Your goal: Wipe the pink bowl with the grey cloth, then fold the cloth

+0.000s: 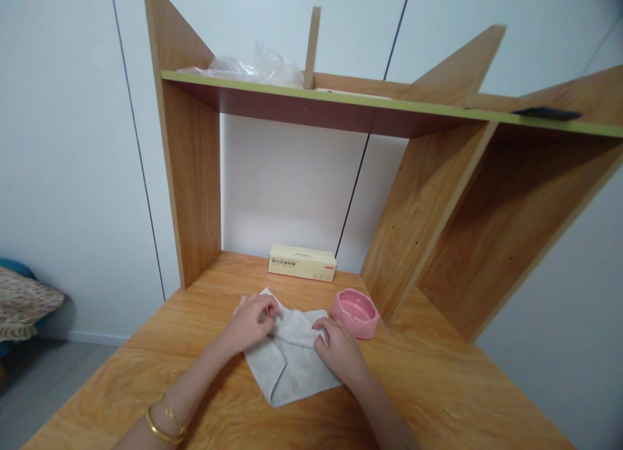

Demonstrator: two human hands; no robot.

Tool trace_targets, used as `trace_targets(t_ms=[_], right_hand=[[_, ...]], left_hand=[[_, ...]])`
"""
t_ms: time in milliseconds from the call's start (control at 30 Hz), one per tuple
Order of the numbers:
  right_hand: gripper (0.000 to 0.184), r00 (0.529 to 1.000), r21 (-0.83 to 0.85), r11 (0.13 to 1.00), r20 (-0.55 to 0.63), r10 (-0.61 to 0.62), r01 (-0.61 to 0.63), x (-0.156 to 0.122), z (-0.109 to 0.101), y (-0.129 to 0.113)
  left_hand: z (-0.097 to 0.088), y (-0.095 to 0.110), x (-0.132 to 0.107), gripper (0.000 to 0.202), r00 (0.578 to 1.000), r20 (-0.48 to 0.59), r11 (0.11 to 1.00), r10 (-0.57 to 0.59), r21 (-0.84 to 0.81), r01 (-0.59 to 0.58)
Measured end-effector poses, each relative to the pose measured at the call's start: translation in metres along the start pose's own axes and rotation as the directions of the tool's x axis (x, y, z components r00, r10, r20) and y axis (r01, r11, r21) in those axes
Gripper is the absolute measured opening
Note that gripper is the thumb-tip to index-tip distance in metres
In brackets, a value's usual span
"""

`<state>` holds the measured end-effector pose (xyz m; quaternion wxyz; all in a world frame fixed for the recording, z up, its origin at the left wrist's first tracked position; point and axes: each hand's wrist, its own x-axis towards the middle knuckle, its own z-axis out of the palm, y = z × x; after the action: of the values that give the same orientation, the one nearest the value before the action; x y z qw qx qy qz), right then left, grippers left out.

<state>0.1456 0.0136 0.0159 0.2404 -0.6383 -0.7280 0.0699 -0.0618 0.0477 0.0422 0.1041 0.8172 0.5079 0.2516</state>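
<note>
A light grey cloth point(302, 375) lies rumpled on the wooden desk, its upper part bunched and one flap turned over at the left. At its upper left side, my left hand point(250, 325) has curled fingers, with thumb and forefinger closed around the fabric's edge. On the right, my right hand point(339, 347) bends its fingers and thumb together on the upper right part of the cloth. The exact fingertip contact is partly hidden. A pink octagonal bowl resembling an ashtray point(355, 313) stands just beyond my right hand.
A cream-coloured box point(302, 263) with printed lettering stands at the back of the desk point(438, 385). Wooden side panels point(195, 184) hold up a shelf point(311, 106). On it lie a clear plastic bag point(263, 67) and a dark flat object point(548, 113).
</note>
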Motion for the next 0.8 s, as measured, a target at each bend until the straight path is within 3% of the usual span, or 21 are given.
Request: trace_targets(t_ms=[100,200,433,567,667,800], right_hand=[[0.023,1.000,0.008,1.000,-0.002,0.011,-0.011,0.001,0.001,0.002],[0.017,0.999,-0.013,0.999,-0.033,-0.037,0.037,0.001,0.004,0.004],[0.014,0.991,-0.085,0.992,-0.081,-0.104,0.097,-0.001,0.013,0.000],[0.017,0.992,-0.080,0.993,-0.087,-0.092,0.085,-0.001,0.013,-0.002],[0.020,0.990,-0.070,0.994,-0.110,-0.089,0.081,-0.002,0.009,-0.004],[0.026,0.990,-0.049,0.993,-0.092,-0.107,0.103,-0.004,0.006,-0.009]], left_hand=[[0.003,0.022,-0.008,0.018,0.967,0.156,0.979,0.201,-0.065,-0.193],[0.005,0.033,-0.012,0.016,0.947,0.221,0.972,0.233,-0.041,-0.229],[-0.016,0.024,-0.015,0.015,0.964,0.262,0.995,0.041,0.081,-0.064],[-0.034,0.009,-0.014,0.018,0.919,0.342,0.976,-0.196,0.160,0.148],[-0.038,-0.004,-0.008,0.021,0.915,0.260,0.937,-0.309,0.248,0.246],[-0.033,-0.019,-0.003,0.021,0.922,0.133,0.897,-0.364,0.314,0.309]])
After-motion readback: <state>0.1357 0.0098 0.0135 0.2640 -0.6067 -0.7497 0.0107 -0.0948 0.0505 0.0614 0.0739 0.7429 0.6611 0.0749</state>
